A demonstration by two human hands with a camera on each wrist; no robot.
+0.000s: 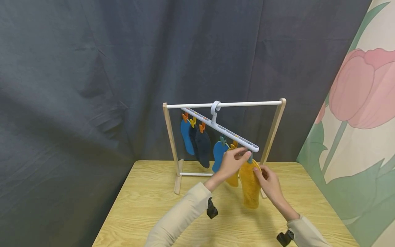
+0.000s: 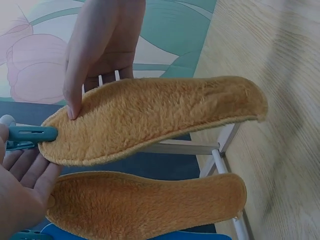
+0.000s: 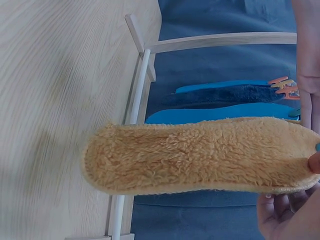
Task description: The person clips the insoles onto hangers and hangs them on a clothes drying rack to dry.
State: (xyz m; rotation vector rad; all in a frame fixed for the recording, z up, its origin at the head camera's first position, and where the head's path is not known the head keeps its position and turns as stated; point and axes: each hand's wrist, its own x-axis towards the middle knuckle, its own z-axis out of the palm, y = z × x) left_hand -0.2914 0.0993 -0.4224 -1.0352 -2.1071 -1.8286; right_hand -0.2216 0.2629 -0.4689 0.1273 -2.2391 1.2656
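A fuzzy yellow insole (image 1: 250, 187) hangs toe-end down near the front end of a light grey hanger (image 1: 229, 133). A teal clothespin (image 2: 32, 133) bites its upper end. My left hand (image 1: 232, 163) pinches that clothespin, with its other fingers behind the insole in the left wrist view. My right hand (image 1: 271, 183) holds the insole's upper right edge, thumb on the fuzzy face and fingers behind. A second yellow insole (image 2: 150, 205) hangs just behind, partly hidden by my left hand in the head view.
The hanger hooks over the white bar of a wooden rack (image 1: 170, 137) on the wooden table (image 1: 139, 206). Blue insoles (image 1: 219, 152) and dark insoles (image 1: 203, 147) hang from orange, yellow and teal clothespins. A dark curtain (image 1: 123, 68) stands behind, a tulip-patterned wall (image 1: 355, 137) at right.
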